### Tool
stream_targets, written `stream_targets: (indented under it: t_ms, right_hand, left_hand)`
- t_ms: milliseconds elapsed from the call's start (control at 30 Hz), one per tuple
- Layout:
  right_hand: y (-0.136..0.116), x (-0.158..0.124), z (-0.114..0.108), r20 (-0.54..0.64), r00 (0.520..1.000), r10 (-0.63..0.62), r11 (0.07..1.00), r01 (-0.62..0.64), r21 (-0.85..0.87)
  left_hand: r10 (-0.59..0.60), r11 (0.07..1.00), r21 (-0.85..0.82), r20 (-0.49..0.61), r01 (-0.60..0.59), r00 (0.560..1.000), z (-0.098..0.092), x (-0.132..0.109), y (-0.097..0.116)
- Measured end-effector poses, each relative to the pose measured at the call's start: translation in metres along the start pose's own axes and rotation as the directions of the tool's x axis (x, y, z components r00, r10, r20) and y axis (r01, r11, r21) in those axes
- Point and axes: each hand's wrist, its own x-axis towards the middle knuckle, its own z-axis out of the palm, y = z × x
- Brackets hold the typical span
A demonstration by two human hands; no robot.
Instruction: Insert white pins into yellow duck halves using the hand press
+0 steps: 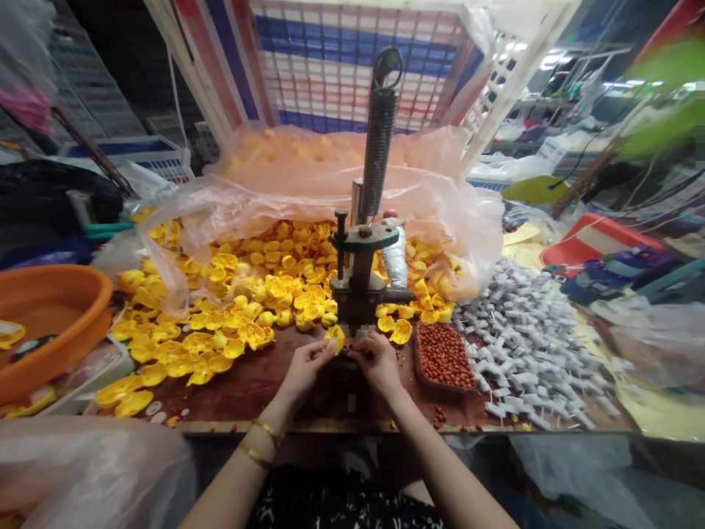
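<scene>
1. Yellow plastic piece [335, 338] pinched in the fingers of the left hand [305, 367], held right under the head of the small hand press [360, 283], close to the near edge of the tabletop [247, 386].
2. Right hand [379, 361] is in there too, fingers curled and closed on something tiny at the press base; what it grips I cannot tell.
3. Doing this well, I'd say: seat the piece square on the base, keep both sets of fingertips off to the sides of the ram, and hold the piece steady from below.
4. Left of the press, a spill of yellow shells [220, 323] runs out of the plastic bag [308, 184] toward the left edge, near an orange basin [55, 316].
5. Right of the press, a shallow tray of red beads [443, 356] sits just beside the right hand; beyond it a heap of white parts [523, 345] fills the right side.
6. Open room is tight: a bare brown strip along the near edge in front of the left hand, and little else. Elbows stay low and inward.
</scene>
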Motion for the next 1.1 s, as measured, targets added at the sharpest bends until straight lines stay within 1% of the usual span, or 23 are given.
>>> stream_targets:
  t_ms: [33,67,100,167,233,267,300,367,400,433,467,500,567,633,667,733,767,833,933,1000,1100]
  right_hand:
    - [0.005,0.005,-0.002,-0.028,0.998,-0.063,0.992,0.06,-0.11]
    - [0.009,0.011,-0.007,-0.054,0.994,-0.097,0.981,0.086,-0.176]
    - [0.012,0.02,-0.013,-0.092,0.99,-0.103,0.977,0.084,-0.196]
    - [0.009,0.046,-0.034,-0.217,0.974,-0.061,0.991,0.032,-0.133]
    - [-0.008,0.086,-0.06,-0.344,0.939,0.019,1.0,-0.025,-0.014]
    - [-0.021,0.11,-0.072,-0.374,0.925,0.069,0.998,-0.063,0.029]
    - [-0.036,0.134,-0.084,-0.356,0.931,0.079,0.997,-0.072,0.033]
    - [-0.064,0.175,-0.102,-0.283,0.956,0.078,0.997,-0.079,0.007]
    - [-0.076,0.188,-0.11,-0.241,0.968,0.065,0.997,-0.073,-0.026]
    - [-0.083,0.193,-0.116,-0.212,0.976,0.051,0.995,-0.067,-0.069]
    - [-0.086,0.191,-0.122,-0.194,0.98,0.037,0.99,-0.062,-0.125]
    - [-0.083,0.181,-0.127,-0.183,0.983,0.027,0.98,-0.063,-0.191]
    - [-0.065,0.144,-0.136,-0.14,0.989,0.052,0.935,-0.098,-0.341]
    - [-0.036,0.099,-0.142,-0.045,0.987,0.156,0.859,-0.158,-0.487]
    - [-0.021,0.078,-0.144,0.004,0.975,0.221,0.816,-0.182,-0.548]
    - [0.004,0.047,-0.146,0.078,0.944,0.322,0.74,-0.199,-0.642]
    - [0.013,0.037,-0.146,0.101,0.931,0.349,0.712,-0.194,-0.675]
    - [0.022,0.029,-0.146,0.131,0.919,0.372,0.671,-0.169,-0.722]
    - [0.025,0.031,-0.149,0.151,0.912,0.382,0.633,-0.139,-0.762]
    - [0.025,0.034,-0.153,0.156,0.911,0.381,0.623,-0.128,-0.771]
    - [0.026,0.034,-0.157,0.145,0.923,0.357,0.637,-0.127,-0.761]
  left_hand:
    - [0.048,0.997,0.064,-0.011,-0.047,0.999,0.002,0.007,0.0]
    - [0.083,0.991,0.106,-0.02,-0.08,0.996,0.004,0.014,0.0]
    - [0.108,0.986,0.133,-0.023,-0.104,0.994,0.005,0.02,0.0]
    - [0.156,0.968,0.199,0.015,-0.156,0.988,0.008,0.027,0.001]
    - [0.203,0.933,0.283,0.09,-0.22,0.975,0.011,0.029,0.001]
    - [0.219,0.917,0.313,0.121,-0.246,0.968,0.012,0.029,0.001]
    - [0.225,0.915,0.314,0.125,-0.254,0.966,0.012,0.028,0.001]
    - [0.217,0.943,0.246,0.049,-0.222,0.975,0.009,0.025,0.001]
    - [0.207,0.959,0.2,-0.011,-0.2,0.978,0.006,0.022,0.0]
    - [0.196,0.971,0.156,-0.072,-0.183,0.978,0.001,0.019,0.0]
    - [0.185,0.978,0.121,-0.122,-0.17,0.975,-0.006,0.015,-0.001]
    - [0.173,0.982,0.098,-0.158,-0.159,0.972,-0.014,0.01,-0.003]
    - [0.131,0.991,0.05,-0.203,-0.124,0.97,-0.03,-0.002,-0.008]
    - [0.064,0.998,-0.008,-0.238,-0.068,0.969,-0.044,-0.014,-0.014]
    - [0.031,0.999,-0.03,-0.249,-0.04,0.968,-0.048,-0.018,-0.016]
    - [-0.006,0.999,-0.052,-0.249,-0.007,0.968,-0.05,-0.024,-0.019]
    - [-0.012,0.998,-0.057,-0.241,-0.002,0.97,-0.048,-0.025,-0.019]
    - [-0.013,0.998,-0.068,-0.207,-0.001,0.978,-0.039,-0.025,-0.018]
    - [-0.041,0.991,-0.131,-0.128,0.025,0.991,-0.022,-0.022,-0.014]
    - [-0.069,0.982,-0.184,-0.09,0.052,0.994,-0.013,-0.021,-0.013]
    - [-0.096,0.969,-0.235,-0.083,0.074,0.992,-0.007,-0.022,-0.012]
